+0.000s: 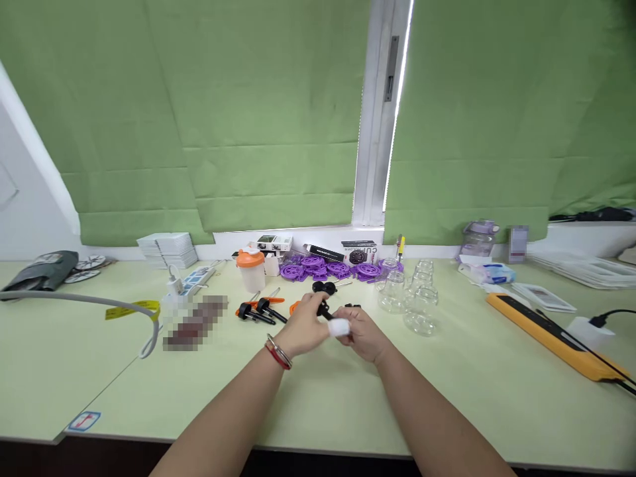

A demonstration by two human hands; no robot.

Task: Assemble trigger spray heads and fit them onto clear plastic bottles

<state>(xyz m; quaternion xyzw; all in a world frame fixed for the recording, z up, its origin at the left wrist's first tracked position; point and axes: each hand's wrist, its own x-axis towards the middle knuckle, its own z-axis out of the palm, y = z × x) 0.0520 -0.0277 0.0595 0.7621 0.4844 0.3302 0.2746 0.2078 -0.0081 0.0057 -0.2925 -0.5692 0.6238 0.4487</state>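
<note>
Both hands meet over the middle of the table. My left hand, with bangles on its wrist, is closed around a small black part, mostly covered by the fingers. My right hand is curled close against it, and what its fingers grip is hidden. A blurred white piece shows between the hands; I cannot tell whether it is held or worn on the thumb. Left of them lie two black droppers with round caps and orange strips. Black round pieces lie just behind.
Clear glass jars stand right of my hands. Purple wheel-shaped parts, boxes and an orange-lidded cup line the back. An orange power strip lies right. A grey cable crosses the left.
</note>
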